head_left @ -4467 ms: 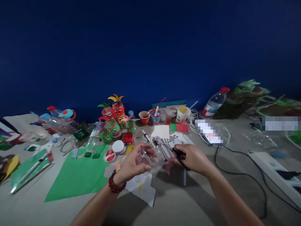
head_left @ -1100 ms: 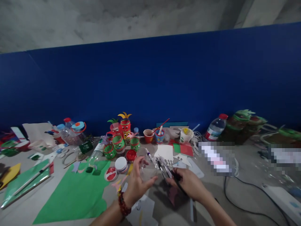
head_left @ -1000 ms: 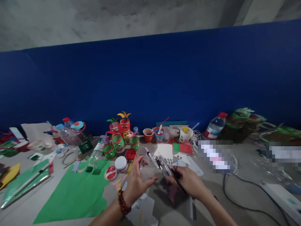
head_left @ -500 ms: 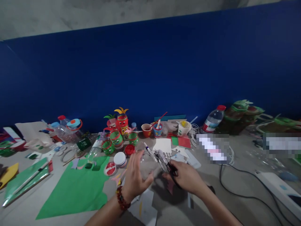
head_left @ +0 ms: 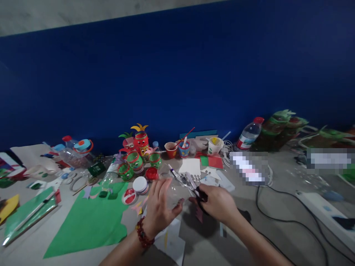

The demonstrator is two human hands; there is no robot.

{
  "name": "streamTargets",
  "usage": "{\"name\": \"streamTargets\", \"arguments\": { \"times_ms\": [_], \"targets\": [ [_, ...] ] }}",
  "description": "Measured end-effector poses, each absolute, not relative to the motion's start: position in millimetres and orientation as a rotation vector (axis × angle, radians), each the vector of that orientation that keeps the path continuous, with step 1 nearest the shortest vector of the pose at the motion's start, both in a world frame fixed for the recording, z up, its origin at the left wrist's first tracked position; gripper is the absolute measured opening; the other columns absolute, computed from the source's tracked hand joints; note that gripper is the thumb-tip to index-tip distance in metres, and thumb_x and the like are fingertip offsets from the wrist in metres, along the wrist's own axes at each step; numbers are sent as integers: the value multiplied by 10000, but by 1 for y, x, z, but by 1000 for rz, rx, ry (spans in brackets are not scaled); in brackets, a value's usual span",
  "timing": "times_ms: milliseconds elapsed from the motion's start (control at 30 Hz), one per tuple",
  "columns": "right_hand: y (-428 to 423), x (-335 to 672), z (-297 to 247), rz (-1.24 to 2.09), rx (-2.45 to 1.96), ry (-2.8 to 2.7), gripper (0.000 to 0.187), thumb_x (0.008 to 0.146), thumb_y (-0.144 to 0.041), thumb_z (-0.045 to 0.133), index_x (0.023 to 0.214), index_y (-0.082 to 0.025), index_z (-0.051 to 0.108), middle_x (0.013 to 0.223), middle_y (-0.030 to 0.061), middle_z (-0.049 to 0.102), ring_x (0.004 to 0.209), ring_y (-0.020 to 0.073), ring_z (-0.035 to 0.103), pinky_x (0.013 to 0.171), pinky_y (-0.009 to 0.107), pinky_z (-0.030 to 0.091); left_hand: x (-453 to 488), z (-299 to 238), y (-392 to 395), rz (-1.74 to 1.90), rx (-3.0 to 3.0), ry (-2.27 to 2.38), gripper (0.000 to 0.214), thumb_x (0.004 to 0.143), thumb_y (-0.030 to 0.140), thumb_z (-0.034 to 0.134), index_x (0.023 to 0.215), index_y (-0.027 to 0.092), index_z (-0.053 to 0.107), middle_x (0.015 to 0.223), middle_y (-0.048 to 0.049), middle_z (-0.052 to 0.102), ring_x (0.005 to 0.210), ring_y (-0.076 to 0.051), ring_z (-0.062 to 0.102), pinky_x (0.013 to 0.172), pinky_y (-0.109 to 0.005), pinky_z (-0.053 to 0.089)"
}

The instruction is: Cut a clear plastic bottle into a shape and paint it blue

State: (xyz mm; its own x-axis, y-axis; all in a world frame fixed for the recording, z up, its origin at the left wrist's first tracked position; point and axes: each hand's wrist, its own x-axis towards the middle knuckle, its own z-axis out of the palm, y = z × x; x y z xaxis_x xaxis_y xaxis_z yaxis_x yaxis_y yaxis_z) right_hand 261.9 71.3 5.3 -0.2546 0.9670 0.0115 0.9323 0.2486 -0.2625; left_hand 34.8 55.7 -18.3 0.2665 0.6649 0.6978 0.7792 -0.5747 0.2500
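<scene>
My left hand (head_left: 161, 208), with a beaded bracelet at the wrist, is closed round a clear plastic bottle piece (head_left: 176, 193). Black-handled scissors (head_left: 203, 195) are gripped in my right hand (head_left: 219, 203), their blades pointing left at the edge of the clear plastic. Whether the blades bite into it I cannot tell. Behind the blades lie a purple-and-white marker (head_left: 173, 171) and a sheet of white paper (head_left: 190, 167) with a scalloped edge. A white-lidded jar (head_left: 140, 185) stands left of the plastic.
Green paper (head_left: 88, 221) covers the left middle of the table. Decorated cups (head_left: 134, 160) stand at the back, with a paint cup (head_left: 215, 146) and a water bottle (head_left: 250, 135) farther right. A black cable (head_left: 291, 221) and a white power strip (head_left: 327, 214) lie at right.
The scissors have turned slightly, and their blades now lie closer against the clear plastic. My left hand keeps its hold. The whole view has shifted a little.
</scene>
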Motion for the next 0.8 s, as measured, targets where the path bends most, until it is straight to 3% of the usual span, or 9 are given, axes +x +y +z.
{"name": "streamTargets", "arguments": {
  "times_ms": [800],
  "targets": [
    [78,270,-2,178,-1778,-2387,361,832,-570,623,760,-224,698,719,59,752,648,203,651,555,292,196,33,-26,55,-1385,-2498,-1363,719,795,347,719,1390,142,372,1204,-170,579,1132,-314,575,992,-510,491]
  ]
}}
